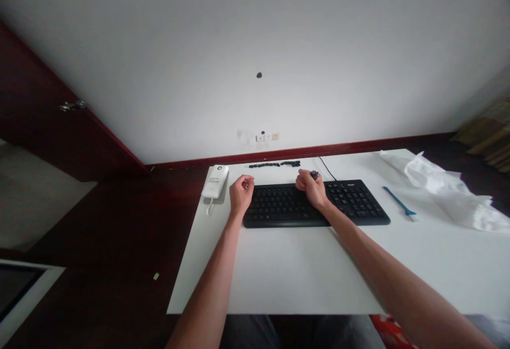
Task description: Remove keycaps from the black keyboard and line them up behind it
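A black keyboard [350,203] lies across the middle of a white table [279,269]. My left hand [241,190] rests at the keyboard's left end with its fingers curled in; nothing shows in them. My right hand [311,185] hovers over the keyboard's upper middle, pinching a small dark piece [314,174], apparently a keycap. A row of several small black keycaps [274,164] is lined up on the table behind the keyboard, just beyond both hands.
A white boxy device [215,181] with a loop lies left of the keyboard. A thin blue tool [399,202] and crumpled white paper [446,187] lie to the right. The keyboard's cable [327,168] runs back toward the wall. Dark floor borders the table's left edge.
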A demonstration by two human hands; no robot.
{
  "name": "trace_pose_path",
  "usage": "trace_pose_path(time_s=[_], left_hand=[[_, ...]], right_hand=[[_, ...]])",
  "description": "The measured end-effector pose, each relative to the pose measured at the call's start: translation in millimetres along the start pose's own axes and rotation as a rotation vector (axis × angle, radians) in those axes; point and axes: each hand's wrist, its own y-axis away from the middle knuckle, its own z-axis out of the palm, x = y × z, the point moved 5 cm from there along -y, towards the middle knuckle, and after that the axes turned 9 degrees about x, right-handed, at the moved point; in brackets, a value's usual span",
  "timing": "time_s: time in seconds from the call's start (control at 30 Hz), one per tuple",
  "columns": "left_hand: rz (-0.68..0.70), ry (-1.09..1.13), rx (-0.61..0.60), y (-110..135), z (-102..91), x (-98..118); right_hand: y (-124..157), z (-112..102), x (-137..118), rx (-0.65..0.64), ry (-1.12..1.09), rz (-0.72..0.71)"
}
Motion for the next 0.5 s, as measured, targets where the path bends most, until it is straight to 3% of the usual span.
trace_pose_path(time_s=[0.13, 0.23, 0.37, 0.5], left_hand=[[-0.044, 0.040, 0.114, 2, -9.1, -1], [-0.055, 0.019, 0.162, 5, -14.9, 3], [-0.020, 0.012, 0.183, 19, -24.2, 11], [-0.021, 0.014, 0.319, 42, -44.4, 18]], right_hand=[[7, -14, -33, 0.073, 0.026, -0.113], [33, -28, -64, 0.100, 0.125, -0.170], [116, -59, -91, 0.120, -0.064, -0.048], [219, -109, -77, 0.002, 0.030, 0.156]])
